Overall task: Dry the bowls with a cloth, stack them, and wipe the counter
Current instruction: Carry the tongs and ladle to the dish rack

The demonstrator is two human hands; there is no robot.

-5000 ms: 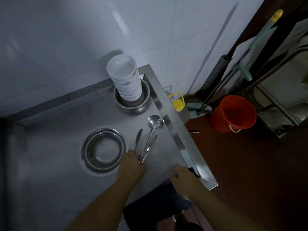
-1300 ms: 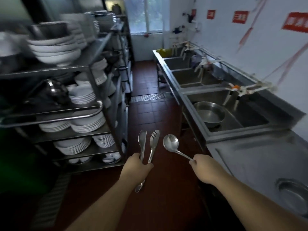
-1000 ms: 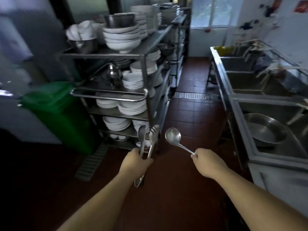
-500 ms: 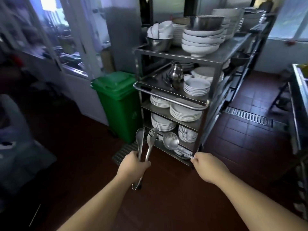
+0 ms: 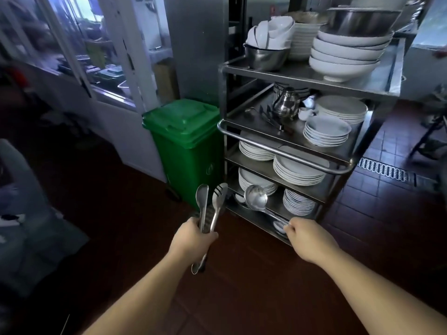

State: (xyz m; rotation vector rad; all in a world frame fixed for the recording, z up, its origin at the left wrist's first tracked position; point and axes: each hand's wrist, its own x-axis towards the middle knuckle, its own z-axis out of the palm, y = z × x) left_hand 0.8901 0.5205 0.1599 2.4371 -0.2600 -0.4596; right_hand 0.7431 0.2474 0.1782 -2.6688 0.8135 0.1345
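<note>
Left hand [image 5: 193, 240] is wrapped round a pair of tongs [image 5: 210, 209], tips up, hinge end poking out below the fist. Right hand [image 5: 307, 238] grips a ladle [image 5: 256, 198] by the handle, bowl up and to the left. The two hands are apart, both held out over red floor tile [image 5: 242, 298].

Straight ahead: steel rack [image 5: 278, 151], four shelves visible, rail across the front. Green bin [image 5: 186, 146] stands just left of it, touching or nearly so.

Task's bowls: big white bowls [image 5: 346, 56] stacked on the top shelf, a steel bowl [image 5: 360, 20] sitting on them; count about five, lower rims merge. Left of that, small bowls [image 5: 271, 32] piled loose in a steel basin [image 5: 266, 56]; count unclear.

Second shelf: kettle [image 5: 286, 103], two plate stacks, some utensils too dark to make out. Third shelf: two plate stacks. Bottom: two more, partly behind the ladle and tongs.

No cloth or counter in view. Left side is a window [image 5: 92, 44] and dark blurred shapes, unreadable. Floor drain grate [image 5: 384, 169] right of the rack. Rack's right end is cut off by the frame edge.
</note>
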